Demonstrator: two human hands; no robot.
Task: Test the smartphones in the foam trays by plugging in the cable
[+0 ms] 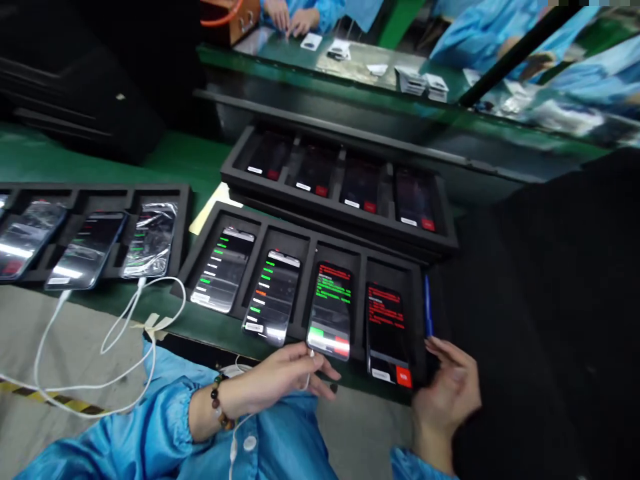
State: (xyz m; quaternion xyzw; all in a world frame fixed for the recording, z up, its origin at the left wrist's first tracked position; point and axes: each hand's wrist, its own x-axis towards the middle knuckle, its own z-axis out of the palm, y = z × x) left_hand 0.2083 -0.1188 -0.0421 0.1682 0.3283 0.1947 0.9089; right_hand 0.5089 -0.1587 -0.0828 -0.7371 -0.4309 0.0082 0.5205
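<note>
My left hand (290,377) is at the table's front edge, its fingers closed around a white cable plug (312,355) at the lower end of a phone (330,307) with green and red text. To the right, my right hand (447,387) pinches the lower end of a blue pen (428,307) beside the black foam tray (360,250). The rightmost phone (387,333) in this tray shows red text and a red button. Two more lit phones, a left one (224,270) and a middle one (273,297), rest in the tray's other slots.
Behind stands a stacked tray (450,233) holding several dark phones. At the left, another tray (185,200) holds phones with white cables (135,300) hanging from them. Co-workers' hands (295,20) and blue sleeves are beyond a ledge. A black surface lies at the right.
</note>
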